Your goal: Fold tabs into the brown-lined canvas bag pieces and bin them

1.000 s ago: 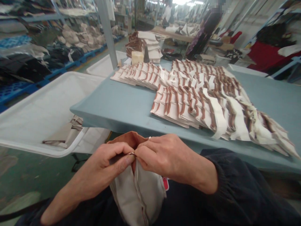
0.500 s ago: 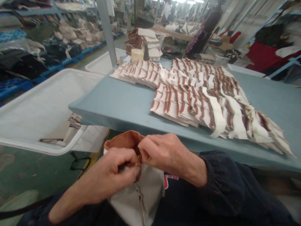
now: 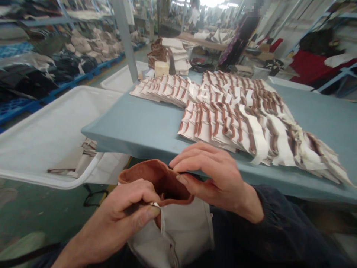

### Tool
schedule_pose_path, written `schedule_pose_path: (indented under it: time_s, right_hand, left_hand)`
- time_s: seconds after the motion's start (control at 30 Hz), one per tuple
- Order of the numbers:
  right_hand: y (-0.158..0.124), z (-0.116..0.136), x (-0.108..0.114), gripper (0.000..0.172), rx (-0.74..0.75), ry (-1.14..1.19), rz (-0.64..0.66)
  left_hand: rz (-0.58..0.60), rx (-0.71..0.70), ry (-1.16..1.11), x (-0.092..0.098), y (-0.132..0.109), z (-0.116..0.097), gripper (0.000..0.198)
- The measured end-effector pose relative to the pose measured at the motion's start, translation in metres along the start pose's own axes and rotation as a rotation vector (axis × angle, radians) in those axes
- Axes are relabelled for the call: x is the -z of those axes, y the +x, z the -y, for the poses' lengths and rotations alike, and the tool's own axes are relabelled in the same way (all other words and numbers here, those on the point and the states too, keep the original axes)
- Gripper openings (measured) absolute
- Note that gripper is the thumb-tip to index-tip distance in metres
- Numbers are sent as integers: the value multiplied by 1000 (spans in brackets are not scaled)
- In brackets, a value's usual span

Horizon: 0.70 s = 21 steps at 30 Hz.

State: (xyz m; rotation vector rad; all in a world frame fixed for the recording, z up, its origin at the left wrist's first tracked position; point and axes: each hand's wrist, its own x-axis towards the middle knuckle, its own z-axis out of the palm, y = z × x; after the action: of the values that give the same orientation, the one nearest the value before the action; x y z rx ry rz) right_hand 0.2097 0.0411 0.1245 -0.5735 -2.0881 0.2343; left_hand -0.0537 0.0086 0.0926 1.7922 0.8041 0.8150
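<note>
A light grey fabric bag [image 3: 186, 223] with a brown lining is held at my lap, its mouth wide and facing up. A seam or slit runs down its near side. My left hand [image 3: 134, 212] pinches the near rim between thumb and fingers, with a small whitish bit of edge showing at the fingertips. On the far right of the rim is my right hand [image 3: 209, 175], its thumb and fingertips closed around the edge with a thin dark strip between them. The bag's lower part runs out of the picture.
A blue-grey covered table [image 3: 119, 123] stands ahead, bearing rows of stacked grey-and-brown fabric pieces [image 3: 217, 126] and white strips [image 3: 256, 137]. A white bin [image 3: 36, 130] with some pieces stands left, near a metal post [image 3: 125, 41]. Another person [image 3: 240, 37] stands beyond the table.
My hands, close together at the bag's rim before, have moved apart. The right hand has gone right along the rim, and the mouth has spread, showing more brown lining.
</note>
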Motion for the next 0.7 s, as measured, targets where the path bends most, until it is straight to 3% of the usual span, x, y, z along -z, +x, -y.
schedule_pose_path:
  time_s: [0.1,0.27,0.4,0.57,0.7]
  right_hand:
    - [0,2,5,7,37,-118,-9]
    - [-8,8,-10,14,75,-126,137]
    - [-14,3,-25,18,108,-161,122]
    - [-12,-5,-26,18,181,-162,125]
    - [-10,-9,-19,24,200,-157,302]
  left_hand:
    - [-7,-6,-2,2,-1,1,25]
    - [-21,9,-11,7,0,4,23]
    - [-19,52,18,9,0,6,26]
    - [-2,87,63,9,5,7,32]
    - [29,129,95,9,12,4,32]
